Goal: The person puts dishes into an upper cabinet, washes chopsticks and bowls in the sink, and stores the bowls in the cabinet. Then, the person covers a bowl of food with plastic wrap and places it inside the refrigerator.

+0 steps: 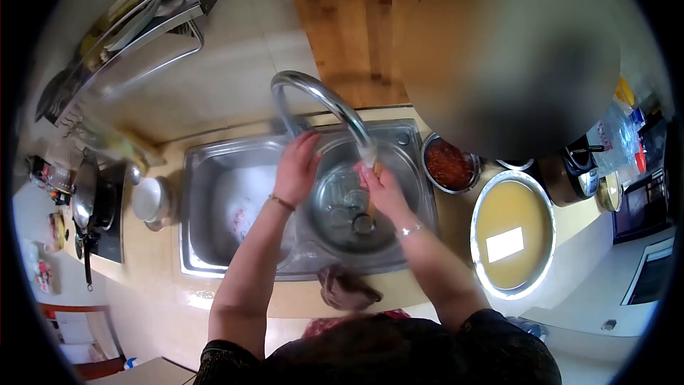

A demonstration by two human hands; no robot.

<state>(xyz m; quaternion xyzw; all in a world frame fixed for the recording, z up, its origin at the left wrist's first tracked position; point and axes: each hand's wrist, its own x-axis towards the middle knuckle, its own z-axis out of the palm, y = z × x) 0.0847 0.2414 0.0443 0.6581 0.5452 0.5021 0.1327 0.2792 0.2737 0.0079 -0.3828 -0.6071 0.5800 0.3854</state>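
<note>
At the base of the chrome faucet [313, 84], my left hand [296, 171] reaches up with its fingers stretched out, and the fingertips are close to or touching the faucet's lower part. I cannot tell whether they press on a lever there. My right hand [388, 191] is closed under the spout, around a slender tan stick-like thing [371, 206] that points down into the right basin. Its kind is not clear. Beneath it, the round right basin [329, 232] looks wet. The left basin [214, 199] has small reddish bits on its floor.
A brown cloth [345, 289] hangs on the sink's front edge. To the right stand a pot of red food [447, 164] and a large bowl of yellowish liquid [513, 217]. On the left are a white bowl [149, 199] and a stove with a pan [85, 196]. A dish rack [153, 25] hangs above.
</note>
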